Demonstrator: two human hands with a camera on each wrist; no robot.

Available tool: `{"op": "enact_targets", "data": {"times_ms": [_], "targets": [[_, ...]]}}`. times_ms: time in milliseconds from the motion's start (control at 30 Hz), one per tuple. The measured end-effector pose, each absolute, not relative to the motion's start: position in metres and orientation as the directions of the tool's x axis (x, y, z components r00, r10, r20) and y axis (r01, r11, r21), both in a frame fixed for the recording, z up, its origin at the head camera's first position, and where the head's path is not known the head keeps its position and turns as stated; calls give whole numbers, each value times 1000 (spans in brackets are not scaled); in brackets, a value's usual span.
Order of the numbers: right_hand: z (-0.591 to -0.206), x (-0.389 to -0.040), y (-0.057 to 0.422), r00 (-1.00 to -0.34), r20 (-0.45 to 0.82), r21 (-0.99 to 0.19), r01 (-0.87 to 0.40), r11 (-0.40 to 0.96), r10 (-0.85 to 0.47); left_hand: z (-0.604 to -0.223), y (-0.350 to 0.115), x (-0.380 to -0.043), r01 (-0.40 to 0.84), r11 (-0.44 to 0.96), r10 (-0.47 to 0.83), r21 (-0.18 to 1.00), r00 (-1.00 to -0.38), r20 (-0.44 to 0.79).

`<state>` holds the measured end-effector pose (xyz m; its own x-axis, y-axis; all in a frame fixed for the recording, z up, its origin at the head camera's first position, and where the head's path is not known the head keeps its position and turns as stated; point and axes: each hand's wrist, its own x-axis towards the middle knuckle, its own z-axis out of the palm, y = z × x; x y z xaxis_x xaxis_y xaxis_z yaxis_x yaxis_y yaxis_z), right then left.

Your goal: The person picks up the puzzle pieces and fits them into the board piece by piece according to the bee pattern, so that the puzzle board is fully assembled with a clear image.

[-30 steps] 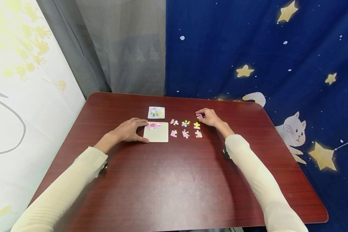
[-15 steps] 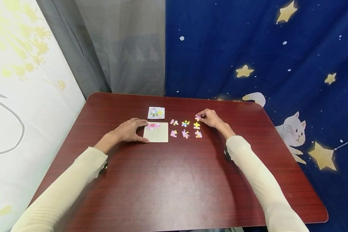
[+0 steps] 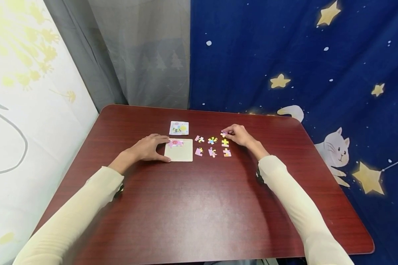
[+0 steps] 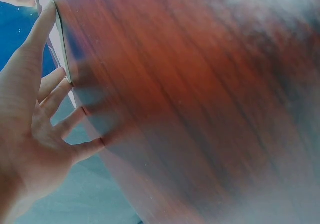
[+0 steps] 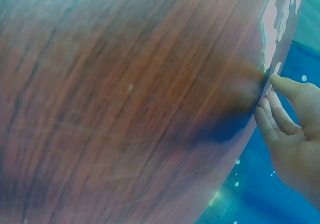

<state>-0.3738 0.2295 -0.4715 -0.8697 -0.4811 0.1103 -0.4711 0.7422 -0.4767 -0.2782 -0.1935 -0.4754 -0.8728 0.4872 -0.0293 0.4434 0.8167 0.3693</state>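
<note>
My left hand (image 3: 149,148) rests at the left side of a cream puzzle tray (image 3: 182,156). The thumb touches its near left corner and the other fingers, spread and mostly straight, reach its far left corner. A pink puzzle piece section with a red round figure (image 3: 175,143) lies in the tray's upper left. To the right, my right hand (image 3: 239,134) pinches a pink puzzle piece (image 3: 223,133) between thumb and fingers, low over the table at the far end of the right column. The fingertips partly cover that piece.
Several loose puzzle pieces (image 3: 212,140) lie in rows between tray and right hand, among them a yellow piece (image 3: 224,142) just below it. A picture card with a bee (image 3: 179,128) lies behind the tray. The dark red table (image 3: 199,206) ends at curtains (image 3: 245,73).
My right hand has moved slightly left with the pink puzzle piece, bringing it to the top of the right column. My left hand stays at the tray.
</note>
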Motion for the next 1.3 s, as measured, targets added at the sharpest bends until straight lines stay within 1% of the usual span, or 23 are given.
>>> {"op": "enact_targets", "data": {"times_ms": [433, 667, 867, 1100, 1300], "targets": [[-459, -367, 204, -841, 112, -484, -511, 710, -529, -474, -192, -279, 442, 820, 486, 364, -873, -35], [-456, -363, 191, -815, 138, -485, -551, 679, -563, -473, -193, -279, 444, 817, 490, 367, -871, -36], [-456, -360, 179, -792, 155, -484, -582, 654, -590, -472, -193, -278, 444, 818, 490, 366, -871, -40], [-456, -356, 166, -784, 160, -499, -589, 636, -600, -473, -194, -278, 456, 812, 497, 363, -867, -22], [-456, -353, 156, -768, 164, -485, -609, 627, -619, -474, -194, -278, 461, 813, 498, 354, -867, -14]]}}
